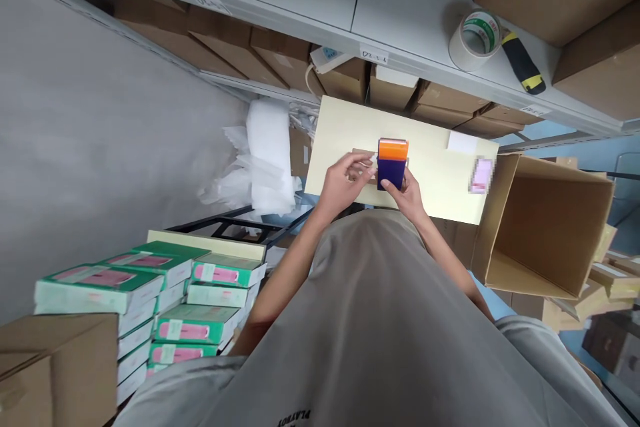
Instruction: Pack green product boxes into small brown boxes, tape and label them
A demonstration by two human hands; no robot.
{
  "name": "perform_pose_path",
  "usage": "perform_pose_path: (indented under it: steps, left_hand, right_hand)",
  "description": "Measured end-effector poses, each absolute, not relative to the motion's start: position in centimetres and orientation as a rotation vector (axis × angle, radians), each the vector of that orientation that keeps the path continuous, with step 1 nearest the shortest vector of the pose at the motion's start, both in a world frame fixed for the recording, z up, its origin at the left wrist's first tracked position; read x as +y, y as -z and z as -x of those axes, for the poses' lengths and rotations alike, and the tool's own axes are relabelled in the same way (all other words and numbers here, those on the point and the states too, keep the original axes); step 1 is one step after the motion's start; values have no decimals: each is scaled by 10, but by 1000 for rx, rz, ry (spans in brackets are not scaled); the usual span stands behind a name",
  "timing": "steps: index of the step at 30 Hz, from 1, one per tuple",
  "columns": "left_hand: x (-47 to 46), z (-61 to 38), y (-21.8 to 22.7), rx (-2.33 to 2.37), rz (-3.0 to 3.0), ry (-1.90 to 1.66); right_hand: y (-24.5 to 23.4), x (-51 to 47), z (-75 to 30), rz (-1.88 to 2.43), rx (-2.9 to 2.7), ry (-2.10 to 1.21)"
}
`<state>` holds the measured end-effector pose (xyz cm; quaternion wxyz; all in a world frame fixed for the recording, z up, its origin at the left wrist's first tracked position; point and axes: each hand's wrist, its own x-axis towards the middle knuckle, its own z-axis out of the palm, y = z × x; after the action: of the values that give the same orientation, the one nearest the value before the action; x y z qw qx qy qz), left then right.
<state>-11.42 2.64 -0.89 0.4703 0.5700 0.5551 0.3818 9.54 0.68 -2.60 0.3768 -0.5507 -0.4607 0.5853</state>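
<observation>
Your right hand [410, 197] has the orange and dark-blue box [393, 170], thumb across its near face, orange end pointing away from you. The box sits just right of your left hand [346, 181], held over the table [435, 173]. Left fingers are curled in, thumb near the index, close beside the box; can't tell if they're pinching anything (too small to read).

Under and behind the hands: a flat brown piece [364, 151], partly hidden. Surface is pale yellow. Toward its right end: a white card [463, 142] at the far edge and a pink item [481, 175], pixelated.

Room: open carton [496, 213] just right of the table, mouth tilted your way. Grey shelf [410, 7] ahead carries a tape roll [459, 50] and a black-and-yellow cutter [521, 59] beside it. White packing roll [270, 160] off the table's left end. Green-and-white boxes [195, 313] stacked lower left, brown carton [75, 360] nearer you.
</observation>
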Motion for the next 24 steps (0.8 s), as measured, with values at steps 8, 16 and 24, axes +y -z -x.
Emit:
perform_pose_path:
  steps: [8, 16, 24]
  left_hand:
    - [48, 140, -31, 1249, -1519, -1026]
    - [56, 133, -43, 1122, -1559, -1056]
    - [67, 126, -49, 1119, -1608, -946]
  right_hand:
    - [5, 1, -100, 1410, -1382, -1492]
    - [-11, -2, -117, 1539, -1610, -1420]
    - [-14, -1, -127, 1580, -1722, -1388]
